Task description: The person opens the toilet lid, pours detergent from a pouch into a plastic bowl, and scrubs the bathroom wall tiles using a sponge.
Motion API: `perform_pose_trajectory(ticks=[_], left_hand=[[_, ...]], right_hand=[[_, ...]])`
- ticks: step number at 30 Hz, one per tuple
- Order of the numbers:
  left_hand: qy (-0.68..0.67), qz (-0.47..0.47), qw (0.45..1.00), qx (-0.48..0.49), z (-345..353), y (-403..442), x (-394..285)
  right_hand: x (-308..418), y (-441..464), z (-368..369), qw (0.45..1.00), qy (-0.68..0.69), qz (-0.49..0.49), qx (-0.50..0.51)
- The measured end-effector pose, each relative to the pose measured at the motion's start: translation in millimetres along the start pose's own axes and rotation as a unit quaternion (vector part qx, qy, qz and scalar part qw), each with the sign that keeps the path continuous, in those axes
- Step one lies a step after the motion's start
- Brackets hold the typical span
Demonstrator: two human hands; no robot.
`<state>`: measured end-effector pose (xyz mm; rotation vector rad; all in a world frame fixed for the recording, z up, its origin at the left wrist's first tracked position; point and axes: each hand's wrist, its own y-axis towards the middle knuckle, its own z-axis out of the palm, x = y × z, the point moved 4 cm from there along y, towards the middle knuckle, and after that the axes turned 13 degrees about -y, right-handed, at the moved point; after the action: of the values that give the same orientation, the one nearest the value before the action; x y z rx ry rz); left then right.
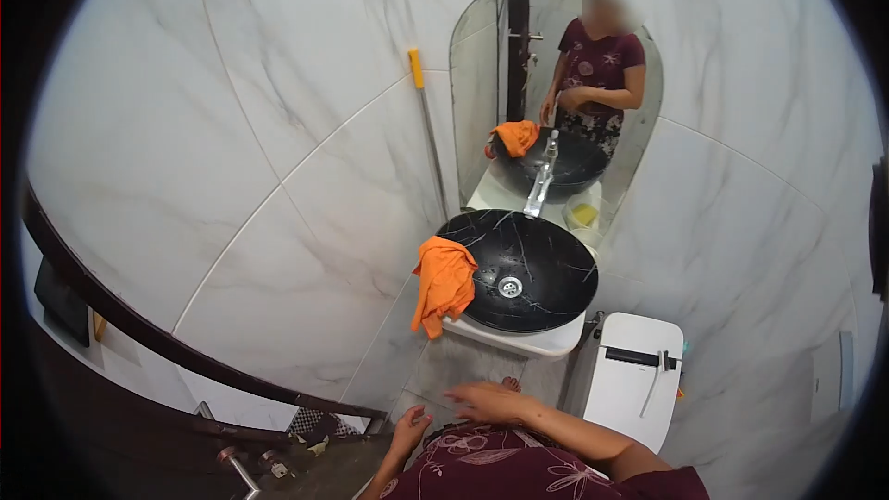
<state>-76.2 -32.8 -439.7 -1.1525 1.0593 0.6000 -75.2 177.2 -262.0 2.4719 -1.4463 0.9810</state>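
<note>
My right hand point(486, 403) is held in front of my body, its fingers stretched out to the left with nothing in them. Just left of it, my left hand point(410, 428) hangs with its fingers apart and empty. Ahead of both hands is a black oval basin point(556, 268) with white veins, on a white counter. An orange cloth point(444, 282) drapes over the basin's left rim. A metal faucet point(540, 190) stands behind the basin. Neither hand touches the cloth or the basin.
An arched mirror point(482, 83) reflects a person and the basin. A yellow-topped pole point(428, 130) leans on the marbled wall. Right of the counter stands a white lidded unit point(634, 398). A dark door with a metal handle point(243, 477) is at lower left.
</note>
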Motion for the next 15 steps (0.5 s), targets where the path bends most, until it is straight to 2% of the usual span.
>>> perform_pose_trajectory(ticks=[2,4,7,9,11,12,13,14,15], left_hand=[[0.047,0.054,0.994,0.078,-4.9,14.4,19.4],[0.056,0.045,0.99,0.121,1.4,17.9,22.8],[0.048,-0.012,0.989,0.137,20.4,12.8,15.7],[0.031,-0.043,0.99,0.133,30.6,8.2,9.4],[0.027,-0.055,0.99,0.13,33.2,11.9,17.8],[0.036,-0.051,0.989,0.131,32.9,16.6,30.6],[0.045,-0.047,0.989,0.133,31.7,22.8,46.7],[0.055,-0.04,0.988,0.136,31.8,30.9,56.1],[0.066,-0.049,0.987,0.136,32.8,32.7,57.5]], right_hand=[[62.0,5.5,-43.8,0.98,0.073,-0.149,-0.11],[127.4,-10.1,-92.7,0.94,0.202,-0.258,-0.096],[134.4,-28.8,-93.6,0.933,0.273,-0.232,-0.016],[87.4,-28.8,-60.3,0.955,0.233,-0.175,-0.045],[3.3,-35.7,-7.4,0.99,0.128,0.014,-0.06],[-43.5,-51.0,29.0,0.99,0.001,0.08,-0.117],[-78.6,-73.6,54.8,0.979,-0.075,0.172,-0.079],[-110.2,-98.7,80.7,0.949,-0.086,0.296,0.061],[-138.1,-125.2,107.5,0.931,-0.072,0.348,0.083]])
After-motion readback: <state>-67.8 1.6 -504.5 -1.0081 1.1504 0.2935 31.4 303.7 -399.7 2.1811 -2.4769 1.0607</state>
